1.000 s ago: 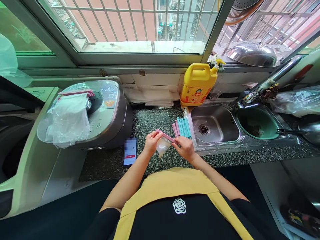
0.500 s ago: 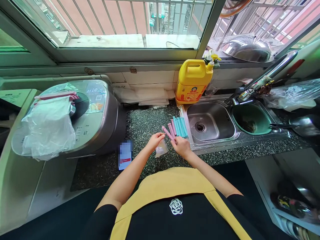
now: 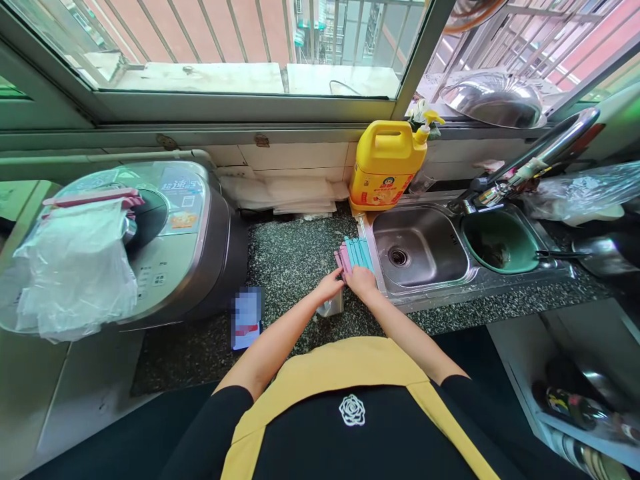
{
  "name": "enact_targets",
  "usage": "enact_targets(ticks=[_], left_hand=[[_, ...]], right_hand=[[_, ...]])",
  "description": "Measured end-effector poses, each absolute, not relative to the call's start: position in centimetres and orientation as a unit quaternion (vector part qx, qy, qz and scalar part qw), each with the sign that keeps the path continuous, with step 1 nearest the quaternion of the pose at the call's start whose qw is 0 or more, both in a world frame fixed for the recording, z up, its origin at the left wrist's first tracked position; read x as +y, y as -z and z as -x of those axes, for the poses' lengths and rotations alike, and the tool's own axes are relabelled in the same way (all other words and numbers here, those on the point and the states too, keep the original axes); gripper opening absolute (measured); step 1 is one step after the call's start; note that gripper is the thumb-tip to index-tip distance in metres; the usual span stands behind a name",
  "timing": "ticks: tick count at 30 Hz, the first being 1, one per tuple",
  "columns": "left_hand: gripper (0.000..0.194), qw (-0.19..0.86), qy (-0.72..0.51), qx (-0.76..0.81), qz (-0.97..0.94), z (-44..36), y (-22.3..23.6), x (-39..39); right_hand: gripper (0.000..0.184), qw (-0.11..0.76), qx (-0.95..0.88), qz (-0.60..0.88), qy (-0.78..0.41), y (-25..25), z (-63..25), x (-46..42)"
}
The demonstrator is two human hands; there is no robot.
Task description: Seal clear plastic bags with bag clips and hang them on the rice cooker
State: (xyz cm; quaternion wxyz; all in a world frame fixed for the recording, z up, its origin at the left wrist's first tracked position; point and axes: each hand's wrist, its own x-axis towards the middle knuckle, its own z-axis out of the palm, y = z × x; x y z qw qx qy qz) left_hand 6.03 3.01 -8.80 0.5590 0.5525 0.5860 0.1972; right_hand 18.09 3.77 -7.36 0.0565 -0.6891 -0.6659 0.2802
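Observation:
Pink bag clips (image 3: 344, 255) and several teal bag clips (image 3: 359, 251) lie side by side on the speckled counter, left of the sink. My left hand (image 3: 330, 287) has its fingertips pinched at the near end of the leftmost pink clip. Close against it, my right hand (image 3: 361, 283) has its fingers closed at the near ends of the pink clips and covers part of the row. Below my left hand lies a small clear packet (image 3: 331, 306), partly hidden by that hand.
A steel sink (image 3: 420, 288) holds a green basin (image 3: 505, 261) on its right side. Behind stands a yellow jug (image 3: 383, 163). At left is a rice cooker (image 3: 215, 247) with a clipped plastic bag (image 3: 75, 260) on top. A phone (image 3: 247, 317) lies near the counter's front edge.
The pink clip that was tilted up in my right hand now lies against the others at the row's left end. Both hands moved closer together, the left one rightward.

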Motion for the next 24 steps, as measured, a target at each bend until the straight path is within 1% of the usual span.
enact_targets(ticks=[2,3,4,6,8,10,12,14,16,17,20,22,24], left_hand=[[0.056,0.551,-0.21,0.599,-0.542,-5.7,8.4,3.1],[0.054,0.548,-0.222,0.607,-0.531,-5.4,8.0,3.2],[0.052,0.55,-0.243,0.61,-0.517,-5.1,7.5,3.2],[0.051,0.566,-0.298,0.596,-0.485,-4.2,6.2,3.2],[0.051,0.592,-0.352,0.563,-0.457,-3.5,4.6,3.3],[0.048,0.608,-0.392,0.529,-0.443,-2.9,3.1,3.5],[0.044,0.606,-0.427,0.504,-0.444,-2.4,1.8,4.0],[0.047,0.607,-0.437,0.476,-0.461,-1.6,0.7,4.8],[0.054,0.628,-0.408,0.447,-0.49,-0.3,0.0,5.9],[0.054,0.642,-0.38,0.436,-0.504,0.5,-0.3,6.5],[0.041,0.654,-0.301,0.451,-0.527,3.2,-0.6,9.0],[0.032,0.619,-0.3,0.505,-0.521,4.7,-0.5,11.2],[0.026,0.559,-0.334,0.566,-0.505,5.9,-0.5,13.9]], right_hand=[[0.027,0.044,-0.638,0.717,-0.277,6.8,-18.3,3.8],[0.027,0.054,-0.624,0.727,-0.28,6.4,-18.5,3.8],[0.028,0.084,-0.619,0.721,-0.3,5.9,-18.6,3.7],[0.032,0.171,-0.597,0.679,-0.391,4.9,-18.8,3.4],[0.042,0.226,-0.552,0.596,-0.538,3.7,-18.7,3.1],[0.049,0.232,-0.51,0.506,-0.656,2.7,-18.2,3.0],[0.047,0.229,-0.51,0.463,-0.688,1.7,-17.3,3.4],[0.039,0.247,-0.549,0.467,-0.648,0.7,-16.6,4.7],[0.033,0.269,-0.597,0.471,-0.592,-0.3,-16.1,6.8],[0.031,0.278,-0.619,0.468,-0.567,-0.8,-16.0,8.1],[0.023,0.305,-0.668,0.469,-0.49,-2.2,-16.2,12.6],[0.021,0.312,-0.688,0.493,-0.432,-2.6,-16.3,15.8],[0.021,0.309,-0.695,0.526,-0.38,-2.4,-16.1,19.1]])
